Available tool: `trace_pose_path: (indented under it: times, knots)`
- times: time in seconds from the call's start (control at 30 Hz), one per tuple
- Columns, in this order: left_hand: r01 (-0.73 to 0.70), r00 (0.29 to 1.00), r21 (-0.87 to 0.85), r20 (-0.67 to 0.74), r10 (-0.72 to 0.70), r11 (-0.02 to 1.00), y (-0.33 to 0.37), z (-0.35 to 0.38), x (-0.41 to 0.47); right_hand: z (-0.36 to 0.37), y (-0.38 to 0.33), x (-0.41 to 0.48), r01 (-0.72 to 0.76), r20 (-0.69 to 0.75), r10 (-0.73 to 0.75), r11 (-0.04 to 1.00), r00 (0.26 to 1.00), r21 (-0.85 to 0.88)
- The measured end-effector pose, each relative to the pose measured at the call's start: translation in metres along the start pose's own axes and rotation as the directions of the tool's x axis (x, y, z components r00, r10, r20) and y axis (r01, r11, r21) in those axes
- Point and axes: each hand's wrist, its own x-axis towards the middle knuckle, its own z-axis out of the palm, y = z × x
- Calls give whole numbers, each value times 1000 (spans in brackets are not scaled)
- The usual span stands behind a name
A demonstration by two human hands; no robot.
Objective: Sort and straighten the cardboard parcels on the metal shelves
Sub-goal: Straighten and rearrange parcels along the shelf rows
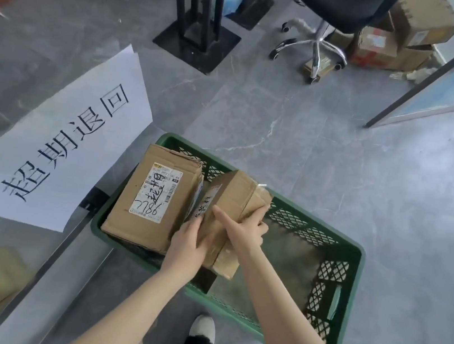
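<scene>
Behind L hand point(190, 244): parcel point(233, 202) label point(205, 205), half-seen.

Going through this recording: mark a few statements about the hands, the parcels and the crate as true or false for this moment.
1. The left hand and the right hand both hold the smaller parcel. True.
2. The green crate stands on a shelf. False: it stands on the grey floor.
3. The larger parcel bears a label with handwriting. True.
4. The white sign lies inside the crate. False: it lies outside, to the crate's left.
</scene>
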Motion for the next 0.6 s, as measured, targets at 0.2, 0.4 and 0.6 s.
trace_pose_path:
  times: [0.2,0.4,0.6]
  knots:
    - [66,996,120,48,-73,991,-39,24,42,21,32,34,51,-3,-52,991,999,-122]
    - [79,996,185,-51,-71,979,-71,41,55,54,45,57,85,61,-72,964,996,-253]
    - [1,1000,294,8,-4,956,-77,35,66,73,40,61,96,15,-97,929,995,-358]
